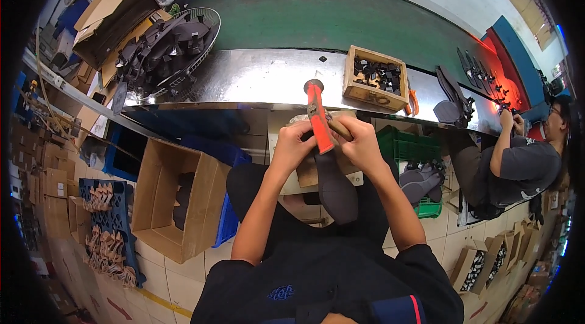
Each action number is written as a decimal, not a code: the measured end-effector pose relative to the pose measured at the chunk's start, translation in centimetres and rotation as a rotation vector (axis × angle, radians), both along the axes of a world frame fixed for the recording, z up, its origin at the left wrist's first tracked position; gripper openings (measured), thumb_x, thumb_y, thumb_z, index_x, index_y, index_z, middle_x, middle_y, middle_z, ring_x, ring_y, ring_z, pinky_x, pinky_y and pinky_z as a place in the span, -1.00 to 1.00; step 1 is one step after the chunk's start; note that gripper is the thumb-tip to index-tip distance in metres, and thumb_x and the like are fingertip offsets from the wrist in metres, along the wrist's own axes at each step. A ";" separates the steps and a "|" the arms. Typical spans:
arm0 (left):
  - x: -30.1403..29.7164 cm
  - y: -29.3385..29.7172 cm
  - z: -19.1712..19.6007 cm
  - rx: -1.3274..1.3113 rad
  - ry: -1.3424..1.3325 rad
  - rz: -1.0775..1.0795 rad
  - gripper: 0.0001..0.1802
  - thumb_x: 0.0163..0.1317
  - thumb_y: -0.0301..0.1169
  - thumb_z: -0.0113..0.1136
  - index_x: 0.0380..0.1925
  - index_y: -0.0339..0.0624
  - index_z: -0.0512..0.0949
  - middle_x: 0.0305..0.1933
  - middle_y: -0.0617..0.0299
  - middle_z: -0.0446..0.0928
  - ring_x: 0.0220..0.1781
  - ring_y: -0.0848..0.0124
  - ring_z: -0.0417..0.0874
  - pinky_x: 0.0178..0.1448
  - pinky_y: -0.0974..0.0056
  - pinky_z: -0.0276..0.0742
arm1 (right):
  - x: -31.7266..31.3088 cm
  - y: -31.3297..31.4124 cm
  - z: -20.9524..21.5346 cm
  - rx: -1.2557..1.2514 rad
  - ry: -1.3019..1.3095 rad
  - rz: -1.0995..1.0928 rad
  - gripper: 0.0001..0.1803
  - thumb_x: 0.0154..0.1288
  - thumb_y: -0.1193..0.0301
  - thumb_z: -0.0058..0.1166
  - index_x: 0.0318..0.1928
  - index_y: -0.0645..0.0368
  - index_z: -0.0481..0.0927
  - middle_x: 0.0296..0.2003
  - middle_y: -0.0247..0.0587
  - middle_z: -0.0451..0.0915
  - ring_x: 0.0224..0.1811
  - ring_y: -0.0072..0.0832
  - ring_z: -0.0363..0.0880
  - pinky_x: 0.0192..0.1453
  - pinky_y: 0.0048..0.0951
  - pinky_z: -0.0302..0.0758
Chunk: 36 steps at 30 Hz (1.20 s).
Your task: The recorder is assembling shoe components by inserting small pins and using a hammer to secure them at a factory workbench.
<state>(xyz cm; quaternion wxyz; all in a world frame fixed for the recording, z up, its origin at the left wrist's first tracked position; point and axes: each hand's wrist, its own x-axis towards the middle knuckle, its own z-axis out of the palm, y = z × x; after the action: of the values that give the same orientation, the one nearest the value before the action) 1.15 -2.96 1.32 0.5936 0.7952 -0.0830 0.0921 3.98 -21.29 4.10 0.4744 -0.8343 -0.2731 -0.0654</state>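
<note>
A hammer (319, 122) with a long red head and a round face is in front of me. My right hand (358, 141) is closed around its short wooden handle. Below the hammer head, a dark grey sole-shaped piece (339, 193) slants down between my knees, its narrow end under the head. My left hand (295, 146) is closed with bent fingers at that narrow end, left of the hammer. The hammer head hides part of the fingertips and the piece's tip. Beneath both hands stands a small work stand (282, 187) with a block on it.
On the metal bench edge (262, 74) rest a wooden box (349, 74) of small black parts, orange-handled pliers (414, 102) and a wire basket (214, 35) of dark soles. Behind runs a green belt (292, 13). A cardboard box (152, 202) stands left; a co-worker (518, 159) sits right.
</note>
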 end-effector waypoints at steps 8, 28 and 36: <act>0.3 1.0 -0.1 0.052 -0.078 0.012 -0.73 0.07 -0.43 0.50 -0.24 -0.31 0.68 -0.40 0.04 0.65 -0.37 0.40 0.67 -0.24 0.25 0.58 | -0.3 0.5 0.8 -0.066 -0.170 0.060 -0.63 0.03 0.65 0.20 -0.07 0.20 0.66 -0.15 -0.06 0.67 -0.13 -0.04 0.67 -0.08 -0.25 0.58; 1.7 0.9 -1.3 -0.212 0.052 -0.192 -0.75 0.08 -0.51 0.46 -0.20 -0.32 0.74 -0.26 0.26 0.69 -0.22 0.52 0.62 -0.08 0.37 0.56 | -9.6 -1.7 4.8 -0.135 -0.089 -0.106 -0.36 0.39 0.61 0.09 0.46 0.18 0.30 -0.27 0.07 0.55 -0.33 -0.05 0.59 -0.20 -0.25 0.55; 1.2 0.9 -2.0 0.001 0.009 -0.130 -0.25 0.06 -0.39 0.51 0.24 -0.39 0.42 -0.03 0.08 0.68 -0.01 0.37 0.68 0.10 0.28 0.55 | -9.3 -1.9 5.7 -0.136 -0.133 -0.096 -0.41 0.37 0.64 0.09 0.40 0.21 0.38 -0.29 0.05 0.54 -0.36 -0.05 0.58 -0.27 -0.23 0.55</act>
<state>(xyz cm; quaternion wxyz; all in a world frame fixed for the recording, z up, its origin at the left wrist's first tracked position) 2.35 -2.06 -0.67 0.5983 0.7888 -0.1318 0.0499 -5.27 -23.23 9.75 0.3939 -0.8705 -0.2677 -0.1244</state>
